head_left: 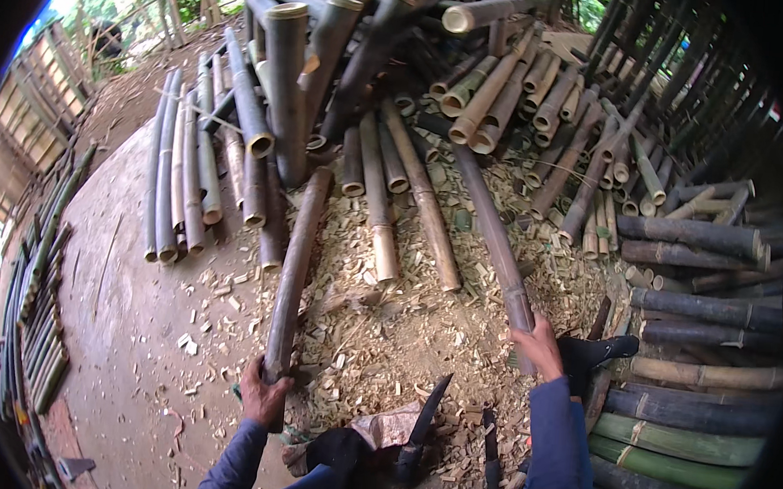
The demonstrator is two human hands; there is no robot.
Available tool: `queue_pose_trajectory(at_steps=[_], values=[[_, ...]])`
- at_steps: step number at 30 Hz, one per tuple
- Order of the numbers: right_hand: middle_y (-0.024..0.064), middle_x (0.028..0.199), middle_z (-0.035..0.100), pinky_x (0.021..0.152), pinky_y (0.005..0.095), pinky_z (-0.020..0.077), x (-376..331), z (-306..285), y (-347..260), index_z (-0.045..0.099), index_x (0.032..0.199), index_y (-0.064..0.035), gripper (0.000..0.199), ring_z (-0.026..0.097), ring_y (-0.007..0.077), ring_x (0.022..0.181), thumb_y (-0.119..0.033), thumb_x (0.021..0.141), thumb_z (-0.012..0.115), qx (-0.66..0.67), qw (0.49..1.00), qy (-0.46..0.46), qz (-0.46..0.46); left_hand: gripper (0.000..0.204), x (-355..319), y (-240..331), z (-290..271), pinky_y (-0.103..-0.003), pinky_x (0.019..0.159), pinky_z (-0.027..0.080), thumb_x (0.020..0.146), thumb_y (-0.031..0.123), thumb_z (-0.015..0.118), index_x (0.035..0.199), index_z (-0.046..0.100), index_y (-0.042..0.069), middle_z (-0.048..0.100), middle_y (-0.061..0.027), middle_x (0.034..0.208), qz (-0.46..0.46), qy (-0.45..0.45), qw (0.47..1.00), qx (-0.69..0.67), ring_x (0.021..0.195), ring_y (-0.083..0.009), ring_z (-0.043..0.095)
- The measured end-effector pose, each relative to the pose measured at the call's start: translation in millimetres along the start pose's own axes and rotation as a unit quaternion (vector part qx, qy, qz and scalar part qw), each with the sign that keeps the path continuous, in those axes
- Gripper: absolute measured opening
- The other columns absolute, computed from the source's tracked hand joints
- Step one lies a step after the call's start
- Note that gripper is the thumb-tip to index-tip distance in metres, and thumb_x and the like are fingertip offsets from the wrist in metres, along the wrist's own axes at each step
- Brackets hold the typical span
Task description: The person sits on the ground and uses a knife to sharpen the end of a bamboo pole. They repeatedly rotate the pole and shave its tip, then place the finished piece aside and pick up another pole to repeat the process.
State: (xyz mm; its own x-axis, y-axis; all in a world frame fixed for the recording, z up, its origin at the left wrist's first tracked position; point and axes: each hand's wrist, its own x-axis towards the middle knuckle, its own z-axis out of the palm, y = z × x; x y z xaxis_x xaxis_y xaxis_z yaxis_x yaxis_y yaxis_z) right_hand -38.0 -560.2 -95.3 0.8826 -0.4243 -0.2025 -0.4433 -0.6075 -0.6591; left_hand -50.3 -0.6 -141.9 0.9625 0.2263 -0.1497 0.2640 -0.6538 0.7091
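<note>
My left hand [263,392] grips the near end of a long brown bamboo pole [295,265] that runs away from me toward the pile. My right hand [540,344] holds the near end of a second, darker bamboo pole [491,233] that slants up and left into the stack. Both forearms wear blue sleeves. Two dark chopping knives [422,426] [490,450] stand or lie in the wood chips between my arms, close to my knee [334,452].
A big heap of cut bamboo poles [366,73] fills the far side. More poles are stacked at the right [692,308] and along the left edge [38,312]. Wood chips [377,333] litter the concrete floor [128,300].
</note>
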Motion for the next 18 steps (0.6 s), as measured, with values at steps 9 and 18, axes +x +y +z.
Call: queue_pose_trajectory(at_steps=[9,18], values=[[0.0098,0.107,0.069,0.088,0.0361,0.0548,-221,-19,-82,0.061,0.125,0.0006,0.06,0.067,0.0221,0.096,-0.025,0.076,0.084,0.224,0.96,-0.136,0.102,0.057,14,112,-23,-0.036,0.094,0.054,0.093,0.026,0.078,0.14,0.057,0.003,0.064,-0.0152,0.128,0.042,-0.165,0.938,-0.303,0.112,-0.0229,0.064],[0.0041,0.097,0.07,0.075,0.0301,0.0522,-300,52,-80,0.063,0.129,-0.0006,0.035,0.064,0.013,0.081,-0.028,0.11,0.056,0.309,0.95,-0.04,0.005,0.034,4,133,-23,-0.041,0.076,0.061,0.093,0.031,0.078,0.113,0.062,0.009,0.066,-0.0074,0.089,-0.213,-0.191,0.722,-0.63,0.081,-0.0221,0.067]])
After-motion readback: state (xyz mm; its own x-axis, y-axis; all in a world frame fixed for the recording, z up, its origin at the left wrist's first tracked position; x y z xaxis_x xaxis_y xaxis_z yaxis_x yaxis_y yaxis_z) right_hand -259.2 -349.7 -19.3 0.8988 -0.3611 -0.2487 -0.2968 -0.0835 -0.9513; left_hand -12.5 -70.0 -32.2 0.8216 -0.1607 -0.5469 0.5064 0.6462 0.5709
